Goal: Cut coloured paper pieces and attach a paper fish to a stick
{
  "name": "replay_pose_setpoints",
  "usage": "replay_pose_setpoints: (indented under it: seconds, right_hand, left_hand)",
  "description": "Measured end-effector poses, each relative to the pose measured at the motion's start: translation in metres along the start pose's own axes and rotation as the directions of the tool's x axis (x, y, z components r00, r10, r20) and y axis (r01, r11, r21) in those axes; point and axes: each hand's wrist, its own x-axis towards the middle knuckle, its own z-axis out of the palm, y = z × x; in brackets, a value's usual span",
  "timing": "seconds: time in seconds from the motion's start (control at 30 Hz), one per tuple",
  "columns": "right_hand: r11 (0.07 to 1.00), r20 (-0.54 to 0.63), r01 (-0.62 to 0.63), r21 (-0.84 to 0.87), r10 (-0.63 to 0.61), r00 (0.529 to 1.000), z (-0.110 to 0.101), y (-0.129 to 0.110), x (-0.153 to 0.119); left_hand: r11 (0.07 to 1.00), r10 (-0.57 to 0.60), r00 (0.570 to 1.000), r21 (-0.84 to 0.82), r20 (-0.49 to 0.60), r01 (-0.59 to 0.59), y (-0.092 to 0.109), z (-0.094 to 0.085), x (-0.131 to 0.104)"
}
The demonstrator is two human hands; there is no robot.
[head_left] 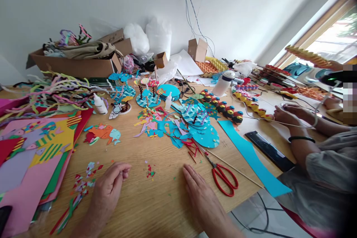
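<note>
My left hand (111,182) rests on the wooden table with its fingers curled in; whatever may be inside them is hidden. Just left of it lie small paper scraps (85,180) and thin red and green paper strips (68,212). My right hand (199,193) lies flat, fingers stretched out and together, palm on the tabletop. Between the two hands sits a little pile of red and green paper bits (150,171). Scissors with red handles (224,178) lie right of my right hand, apart from it. Paper fish cut-outs (106,134) lie beyond my left hand.
Coloured paper sheets (30,186) cover the left side. Ahead are paper cuttings (167,128), blue discs (206,135), glue bottles (99,104) and pipe cleaners (55,95). A blue paper strip (256,160) and phone-like black object (269,150) lie right, near another person's hands (290,115).
</note>
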Motion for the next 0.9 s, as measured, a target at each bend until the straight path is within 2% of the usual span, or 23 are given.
replay_pose_setpoints:
  seconds: [0.07, 0.13, 0.2, 0.23, 0.33, 0.37, 0.47, 0.57, 0.7, 0.83, 0.9]
  right_hand:
    - [1.0, -0.006, 0.013, -0.017, -0.013, 1.0, 0.004, -0.002, -0.007]
    - [0.995, -0.018, 0.101, -0.005, -0.101, 0.995, 0.004, -0.009, -0.011]
    - [0.985, -0.073, 0.174, -0.003, -0.174, 0.982, 0.002, -0.012, -0.012]
    - [0.986, -0.128, 0.169, -0.018, -0.169, 0.977, 0.001, -0.011, -0.011]
    - [0.995, -0.308, -0.009, -0.1, -0.023, 0.951, -0.003, 0.007, -0.006]
    - [0.989, -0.324, -0.072, -0.131, 0.026, 0.946, -0.004, 0.015, -0.005]
    - [0.968, -0.263, -0.139, -0.209, 0.081, 0.961, -0.005, 0.036, -0.004]
    - [0.969, -0.188, -0.068, -0.238, 0.023, 0.982, -0.001, 0.042, -0.012]
    - [0.973, -0.165, 0.022, -0.232, -0.061, 0.984, 0.006, 0.024, -0.021]
    - [0.978, -0.153, 0.141, -0.153, -0.165, 0.974, 0.007, 0.003, -0.016]
    - [0.981, -0.169, 0.133, -0.141, -0.157, 0.973, 0.006, 0.001, -0.012]
  left_hand:
    - [1.0, 0.005, 1.0, 0.0, 0.006, -0.005, -0.001, 0.0, -0.001]
    - [1.0, 0.003, 1.0, 0.003, 0.012, -0.003, -0.002, 0.0, -0.002]
    - [1.0, -0.013, 1.0, 0.006, 0.016, 0.013, -0.004, 0.0, -0.003]
    - [1.0, -0.02, 1.0, 0.003, 0.016, 0.02, -0.005, 0.0, -0.003]
    - [1.0, -0.013, 1.0, -0.006, 0.016, 0.013, -0.007, 0.0, -0.003]
    - [1.0, -0.002, 1.0, -0.004, 0.016, 0.002, -0.007, 0.0, -0.003]
    - [1.0, 0.026, 1.0, 0.009, 0.013, -0.026, -0.006, 0.0, -0.001]
    - [0.999, 0.038, 0.999, 0.015, 0.011, -0.039, -0.007, 0.0, -0.001]
    - [0.999, 0.045, 0.999, 0.016, 0.023, -0.045, -0.008, 0.001, -0.002]
    - [0.999, 0.036, 0.999, 0.015, 0.035, -0.036, -0.011, 0.002, -0.005]
    - [0.999, 0.029, 0.999, 0.018, 0.03, -0.029, -0.014, 0.002, -0.006]
